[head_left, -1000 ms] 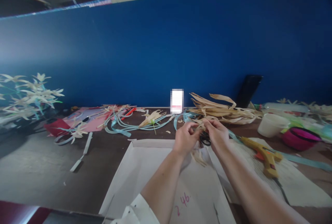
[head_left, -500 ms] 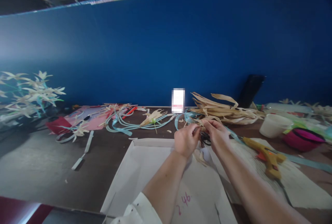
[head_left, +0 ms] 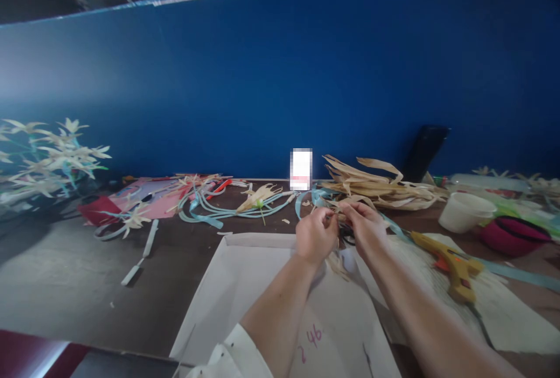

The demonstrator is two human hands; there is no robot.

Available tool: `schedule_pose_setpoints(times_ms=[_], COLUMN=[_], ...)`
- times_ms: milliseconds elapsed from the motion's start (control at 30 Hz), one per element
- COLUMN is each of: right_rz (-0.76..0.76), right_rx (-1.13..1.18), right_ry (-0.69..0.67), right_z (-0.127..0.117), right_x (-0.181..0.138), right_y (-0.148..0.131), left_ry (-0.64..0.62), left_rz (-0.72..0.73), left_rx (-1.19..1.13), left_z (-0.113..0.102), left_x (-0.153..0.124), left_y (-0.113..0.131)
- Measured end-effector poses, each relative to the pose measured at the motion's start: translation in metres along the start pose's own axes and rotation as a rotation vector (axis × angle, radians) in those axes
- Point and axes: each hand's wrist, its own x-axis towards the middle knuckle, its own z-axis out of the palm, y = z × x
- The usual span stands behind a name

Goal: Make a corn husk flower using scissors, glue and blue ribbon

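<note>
We find the strip (head_left: 336,206), a small tan piece, held between two hands above the far right corner of the tray (head_left: 258,261), our landmark throughout. The left hand (head_left: 317,233) pinches it between thumb and fingers; the right hand (head_left: 364,223) pinches it from the other side, its fingertips close to those of the left. Both grips are closed on the strip, though the fingers hide much of it from us. Below the hands, at the tray's right side, we note pale shreds (head_left: 336,264); whether they hang from the strip or lie in the tray, we cannot tell. Nearer the tray's front is pink writing (head_left: 310,343). By the tray's far right corner, black loops (head_left: 347,235) show, partly hidden by the right hand. Behind the tray, we see dry husks (head_left: 380,188) heaped toward the right and blue cords (head_left: 238,213) curving toward the left, with a pale flower (head_left: 260,197) lying on the cords. To the tray's right, a yellow glue gun (head_left: 459,276) rests on paper (head_left: 511,314); farther back on that side are a white cup (head_left: 466,214) and, just beside it, a magenta bowl (head_left: 514,237). Well to the tray's left we mark a red pot (head_left: 98,213). A blue panel (head_left: 262,86) rises behind the tray.
</note>
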Motion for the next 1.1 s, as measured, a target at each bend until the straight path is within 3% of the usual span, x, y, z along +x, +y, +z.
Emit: schedule_pose_setpoints(times_ms=[333, 1100], right_rz=[0.173, 0.134], right_rx=[0.185, 0.249], right_ry=[-0.017, -0.019], right_z=[-0.0037, -0.0048], right_x=[0.0057, 0.0076], right_y=[-0.0068, -0.0055], left_ry=[-0.157, -0.187], left_rz=[-0.261, -0.218], left_rx=[-0.438, -0.266], left_z=[0.0032, 0.0021], left_x=[0.0075, 0.0084], left_y=[-0.0064, -0.0076])
